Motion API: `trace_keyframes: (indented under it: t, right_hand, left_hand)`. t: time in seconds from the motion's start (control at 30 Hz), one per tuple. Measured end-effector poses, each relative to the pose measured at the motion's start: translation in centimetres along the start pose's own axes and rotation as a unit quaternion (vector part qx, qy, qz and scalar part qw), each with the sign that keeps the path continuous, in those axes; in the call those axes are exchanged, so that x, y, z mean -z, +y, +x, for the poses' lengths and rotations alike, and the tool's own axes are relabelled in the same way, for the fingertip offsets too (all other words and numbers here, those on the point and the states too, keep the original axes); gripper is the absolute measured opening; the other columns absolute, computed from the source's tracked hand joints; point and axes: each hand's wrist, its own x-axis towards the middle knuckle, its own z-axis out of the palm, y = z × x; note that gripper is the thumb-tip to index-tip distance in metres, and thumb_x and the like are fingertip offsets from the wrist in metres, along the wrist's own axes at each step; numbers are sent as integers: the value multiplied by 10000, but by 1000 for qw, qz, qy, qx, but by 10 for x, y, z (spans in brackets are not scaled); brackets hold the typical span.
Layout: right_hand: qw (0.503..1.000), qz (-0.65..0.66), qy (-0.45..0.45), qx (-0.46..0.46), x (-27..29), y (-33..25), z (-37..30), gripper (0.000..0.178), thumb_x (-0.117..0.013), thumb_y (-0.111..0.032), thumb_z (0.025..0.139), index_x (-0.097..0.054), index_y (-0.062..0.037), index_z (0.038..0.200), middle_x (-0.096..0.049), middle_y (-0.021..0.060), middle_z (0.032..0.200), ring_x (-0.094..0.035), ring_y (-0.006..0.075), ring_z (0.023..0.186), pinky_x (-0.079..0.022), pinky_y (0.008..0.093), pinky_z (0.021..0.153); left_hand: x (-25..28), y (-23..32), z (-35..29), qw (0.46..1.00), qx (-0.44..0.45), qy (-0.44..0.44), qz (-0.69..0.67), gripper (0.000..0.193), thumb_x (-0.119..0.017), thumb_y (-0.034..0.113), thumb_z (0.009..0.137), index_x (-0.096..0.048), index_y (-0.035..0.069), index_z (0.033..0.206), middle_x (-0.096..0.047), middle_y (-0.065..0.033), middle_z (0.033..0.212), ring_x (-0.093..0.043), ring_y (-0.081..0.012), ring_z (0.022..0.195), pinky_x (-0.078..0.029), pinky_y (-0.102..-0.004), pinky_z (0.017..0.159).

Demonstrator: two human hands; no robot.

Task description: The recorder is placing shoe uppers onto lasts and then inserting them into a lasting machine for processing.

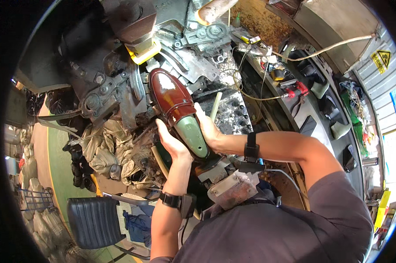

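A glossy reddish-brown shoe upper (169, 94) is stretched over a green shoe last (191, 136). Its toe points away from me, up against the metal parts of a machine (198, 59). My left hand (174, 142) presses along the left side of the shoe and last. On the opposite side lies my right hand (208, 129), with its palm against the shoe and the fingertips near the top edge of the upper. Between them the two hands hold the shoe. The heel end of the last rests close above a dark machine support (211, 168).
Beige sacks (110, 149) lie on the left, near a black chair (95, 221). At the right, a conveyor (290, 105) carries a red power tool (298, 90) and dark shoe pieces. A yellow-edged machine part (145, 51) hangs just beyond the toe.
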Motion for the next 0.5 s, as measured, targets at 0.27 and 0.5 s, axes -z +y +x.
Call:
trace_keyframes:
  t: [0.27, 0.5]
  right_hand:
    - [991, 63, -113, 38, 14, -3, -4, 541, -313, -460, 1109, -555, -60, 1384, -621, 76, 1322, -580, 144, 1148, -451, 302, 1026]
    - [988, -141, 42, -48, 82, -44, -36, 423, -570, -445, 1024, -598, -51, 1176, -692, 83, 990, -663, 151, 797, -585, 314, 719]
  left_hand:
    - [-7, -1, 7, 1000, -3, 8, -5, 602, -369, 585, 1042, -583, 90, 1309, -662, -128, 1223, -655, -282, 1073, -524, -422, 960]
    - [164, -44, 2, 603, -77, 5, 794, 397, -619, 392, 956, -693, 25, 1088, -721, -244, 1022, -691, -393, 1021, -523, -446, 897]
